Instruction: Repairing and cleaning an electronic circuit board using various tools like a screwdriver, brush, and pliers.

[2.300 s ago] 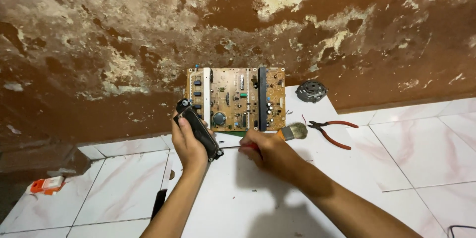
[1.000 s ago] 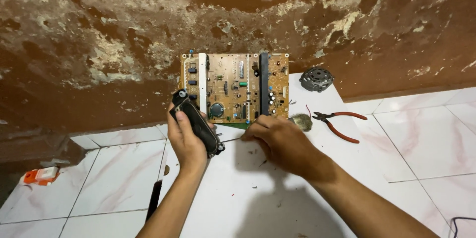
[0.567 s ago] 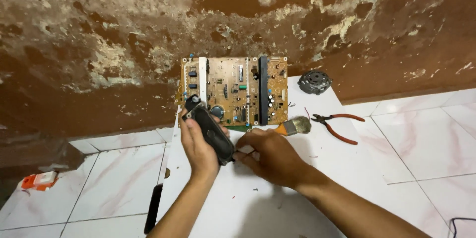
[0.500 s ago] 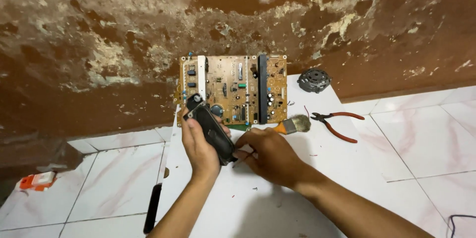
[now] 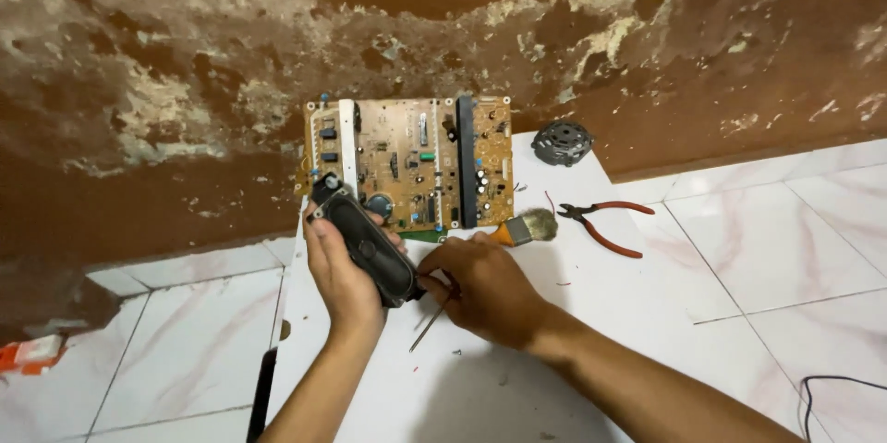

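Observation:
My left hand (image 5: 340,279) grips a long black oval speaker (image 5: 363,238), held tilted with its upper end toward the wall. My right hand (image 5: 487,284) is at the speaker's lower end, fingers pinched on a thin metal tool (image 5: 431,322) that points down-left to the white sheet (image 5: 573,332). Just behind both hands, a brown circuit board (image 5: 412,160) with two upright heat sinks leans on the wall.
A paintbrush (image 5: 523,228) lies right of my hand, and red-handled pliers (image 5: 606,222) lie farther right. A round grey motor part (image 5: 562,142) sits by the wall. An orange object (image 5: 28,355) is far left, a black cable (image 5: 836,389) bottom right, a dark tool (image 5: 261,395) on the tiles.
My left hand tilted the speaker and brought it down toward my right hand. My right hand left the brush area and closed in on the speaker's lower end with the thin tool.

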